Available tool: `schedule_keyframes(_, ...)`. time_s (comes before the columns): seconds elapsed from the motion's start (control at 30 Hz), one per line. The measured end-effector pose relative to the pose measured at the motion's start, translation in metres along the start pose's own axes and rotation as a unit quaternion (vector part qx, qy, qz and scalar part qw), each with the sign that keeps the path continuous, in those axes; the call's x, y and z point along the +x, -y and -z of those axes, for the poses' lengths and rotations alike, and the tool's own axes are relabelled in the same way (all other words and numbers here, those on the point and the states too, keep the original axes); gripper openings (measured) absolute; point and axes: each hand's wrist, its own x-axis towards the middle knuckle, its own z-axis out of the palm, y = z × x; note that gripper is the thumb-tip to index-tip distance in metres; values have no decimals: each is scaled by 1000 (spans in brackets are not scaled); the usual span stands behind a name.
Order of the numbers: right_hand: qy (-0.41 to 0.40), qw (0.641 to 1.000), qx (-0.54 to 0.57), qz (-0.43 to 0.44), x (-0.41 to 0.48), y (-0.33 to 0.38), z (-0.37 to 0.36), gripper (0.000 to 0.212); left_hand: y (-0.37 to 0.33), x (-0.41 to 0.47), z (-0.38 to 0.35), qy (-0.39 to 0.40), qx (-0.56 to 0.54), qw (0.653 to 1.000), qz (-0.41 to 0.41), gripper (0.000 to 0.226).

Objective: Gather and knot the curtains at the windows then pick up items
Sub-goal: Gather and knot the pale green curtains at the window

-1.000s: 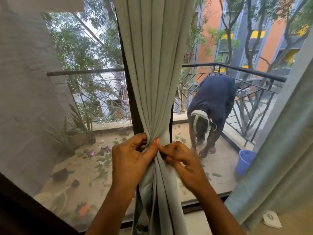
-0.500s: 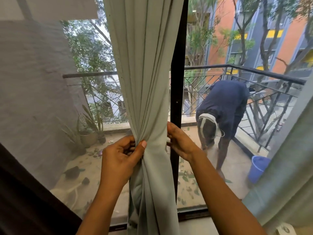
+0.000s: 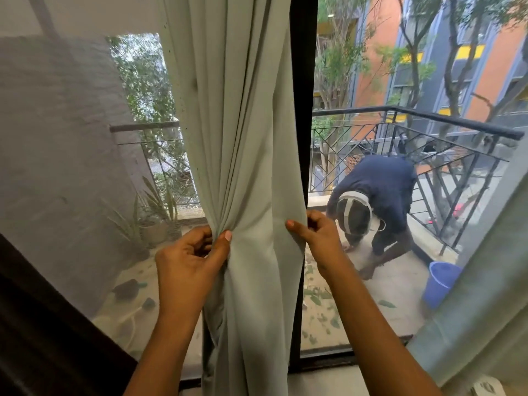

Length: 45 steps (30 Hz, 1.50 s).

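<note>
While bent on the balcony [image 3: 400, 295], person [image 3: 380, 192]: one.
Curtains: two, centre curtain [image 3: 251, 138] and right-edge curtain [image 3: 480, 281].
Left grip [image 3: 191, 261]: pinching centre curtain's gathered folds.
Right grip [image 3: 317, 238]: pinching its right edge.

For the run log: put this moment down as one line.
phase: gathering | curtain: hanging, unknotted | left hand: pinches bunched folds | right hand: pinches right edge
</note>
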Motion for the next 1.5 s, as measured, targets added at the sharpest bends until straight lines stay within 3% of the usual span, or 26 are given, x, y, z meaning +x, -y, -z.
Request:
schedule_keyframes(0.1,-113,981,-138,78,-37,2,2,10,-4,-6,-10,-24,6,1000,-10,14)
schedule_keyframes(0.2,-175,960,-163,144,-80,11,-9,16,-8,-15,-21,-29,33,998,-35,23)
schedule_keyframes(0.33,-182,947,-174,200,-118,17,-24,3,-23,-32,-32,-11,89,993,-80,23)
schedule_keyframes(0.5,-181,893,-290,293,-122,15,-28,6,-37,-48,-38,50,79,992,-89,33)
schedule_keyframes(0.77,-184,848,-393,304,-100,21,-31,13,-35,-37,-41,33,67,995,-60,35)
schedule_keyframes(1.07,-190,862,-320,345,-111,17,-22,6,-21,-18,-50,27,162,982,-98,36)
schedule_keyframes(1.2,-166,888,-311,295,-105,16,-28,6,-27,-26,-52,59,68,995,-44,31)
schedule_keyframes(1.33,-137,908,-293,267,-103,19,-27,11,-25,-23,-47,94,22,995,-1,10)
schedule_keyframes(1.5,-89,960,-178,197,-102,28,-20,21,-29,-20,-39,184,-37,982,8,32)
